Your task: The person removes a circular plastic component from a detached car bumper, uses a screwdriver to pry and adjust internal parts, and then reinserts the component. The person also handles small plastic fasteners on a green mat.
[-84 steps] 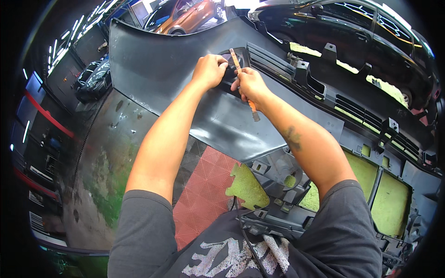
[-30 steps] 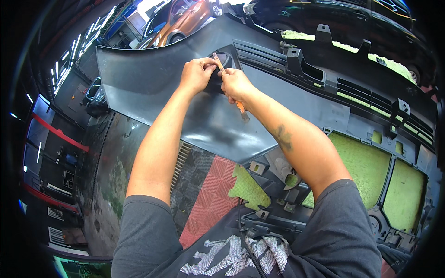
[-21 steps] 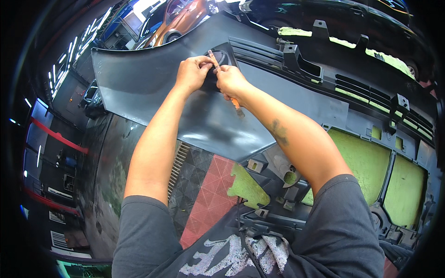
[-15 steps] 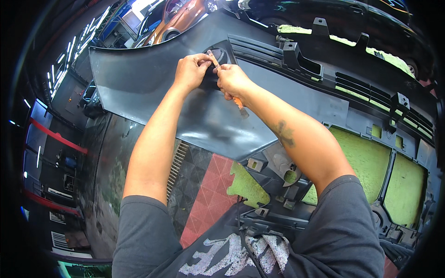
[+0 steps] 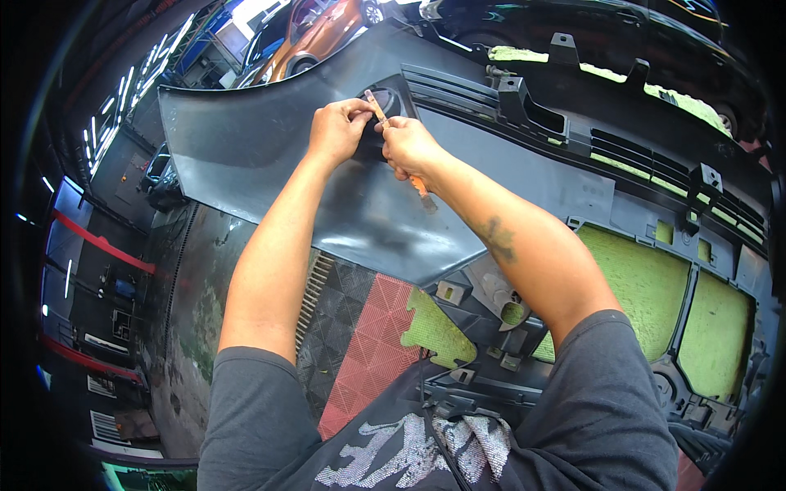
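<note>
My right hand [image 5: 406,149] grips a slim orange tool [image 5: 418,185] with a worn, flat lower end. The tool slants, its upper end reaching a dark recess [image 5: 385,100] in a large dark grey plastic bumper cover [image 5: 246,139]. Just left of that upper end, my left hand [image 5: 334,131] has thumb and index finger pinched at the recess; whatever is between them is hidden or too small to make out.
Slatted grille openings [image 5: 446,90] and mounting tabs [image 5: 563,45] run rightward. Below right lies a grey panel frame [image 5: 694,311] over green surfaces. An orange car [image 5: 311,37] and a black car [image 5: 622,24] stand beyond. Red and grey floor tiles [image 5: 368,344] show below.
Over the last three seconds the view has shifted, with bumper and hands now further left in the picture. Both hands keep much the same grip; in the last half second they barely move.
</note>
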Motion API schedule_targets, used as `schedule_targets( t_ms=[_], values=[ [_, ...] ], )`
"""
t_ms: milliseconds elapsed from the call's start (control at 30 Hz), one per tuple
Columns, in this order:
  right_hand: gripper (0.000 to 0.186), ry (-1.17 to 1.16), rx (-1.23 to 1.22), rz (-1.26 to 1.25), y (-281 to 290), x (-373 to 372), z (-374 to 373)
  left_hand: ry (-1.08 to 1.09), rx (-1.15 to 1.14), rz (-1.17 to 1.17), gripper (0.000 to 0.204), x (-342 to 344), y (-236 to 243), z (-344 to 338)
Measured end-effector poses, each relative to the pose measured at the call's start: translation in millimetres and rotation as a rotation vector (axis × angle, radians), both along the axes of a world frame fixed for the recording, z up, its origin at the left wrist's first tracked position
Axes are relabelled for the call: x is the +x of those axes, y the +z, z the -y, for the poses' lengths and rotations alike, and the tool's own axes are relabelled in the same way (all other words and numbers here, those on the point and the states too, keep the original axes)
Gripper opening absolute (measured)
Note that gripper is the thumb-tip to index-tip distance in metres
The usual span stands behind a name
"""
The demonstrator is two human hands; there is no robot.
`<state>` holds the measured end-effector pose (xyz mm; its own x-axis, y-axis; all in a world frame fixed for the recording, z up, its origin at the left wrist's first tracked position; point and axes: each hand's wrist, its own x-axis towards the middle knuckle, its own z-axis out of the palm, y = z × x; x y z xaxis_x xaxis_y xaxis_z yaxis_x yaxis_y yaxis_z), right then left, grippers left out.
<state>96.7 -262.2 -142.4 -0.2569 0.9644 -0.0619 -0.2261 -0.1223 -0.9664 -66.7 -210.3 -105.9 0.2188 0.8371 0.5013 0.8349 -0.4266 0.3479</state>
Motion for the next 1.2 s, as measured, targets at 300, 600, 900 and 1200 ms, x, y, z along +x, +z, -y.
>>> schedule_targets(
  t_ms=[300, 600, 900, 1200],
  values=[
    [0.035, 0.003, -0.013, -0.009, 1, 1, 3, -0.016, 0.042, -0.017, 0.017, 1, -2, 1],
    [0.029, 0.015, -0.03, -0.033, -5, 3, -3, -0.027, 0.056, -0.016, 0.018, 0, -3, 1],
    [0.027, 0.039, -0.066, -0.07, -12, 6, -3, -0.028, 0.04, 0.002, 0.018, 0, -3, 4],
    [0.026, 0.033, -0.055, -0.045, -13, 6, 11, -0.054, 0.052, 0.029, 0.017, -3, -8, 7]
  ],
)
